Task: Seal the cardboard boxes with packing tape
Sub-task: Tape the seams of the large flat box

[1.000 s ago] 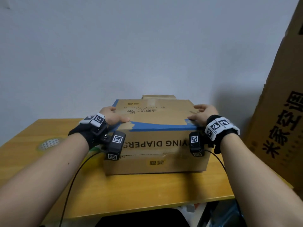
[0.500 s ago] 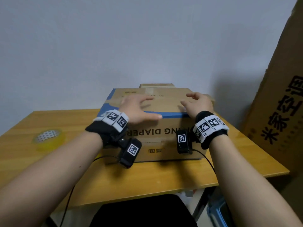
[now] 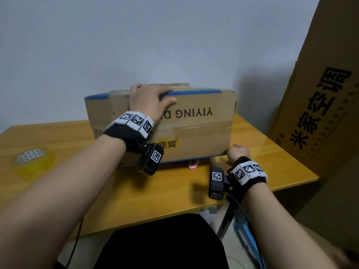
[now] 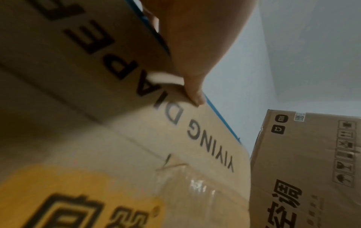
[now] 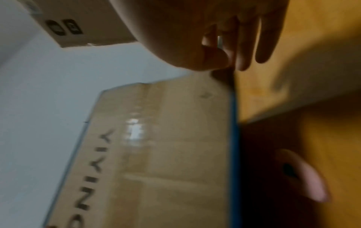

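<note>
A brown cardboard box [image 3: 194, 133] printed "YIYING DIAPERS" stands tipped up on the wooden table [image 3: 155, 191], its broad face toward me and the print upside down. A strip of clear tape [image 3: 202, 129] runs along the seam across that face. My left hand [image 3: 149, 101] grips the top blue edge, fingers over the far side and thumb on the face; the thumb tip [image 4: 195, 95] presses the box [image 4: 136, 154]. My right hand [image 3: 238, 154] holds the lower right corner at the table. Seen from the wrist, the right hand [image 5: 224, 46] has its thumb on the box [image 5: 166, 154] edge.
A roll of yellowish packing tape [image 3: 32, 158] lies on the table at the far left. A small pink object [image 3: 193, 164] pokes out under the box. A tall printed carton [image 3: 320, 113] leans at the right beside the table. A white wall is close behind.
The box lay flat with both hands on its top; now it is tipped up on its edge. My left hand moved to the raised edge, my right dropped to the lower corner.
</note>
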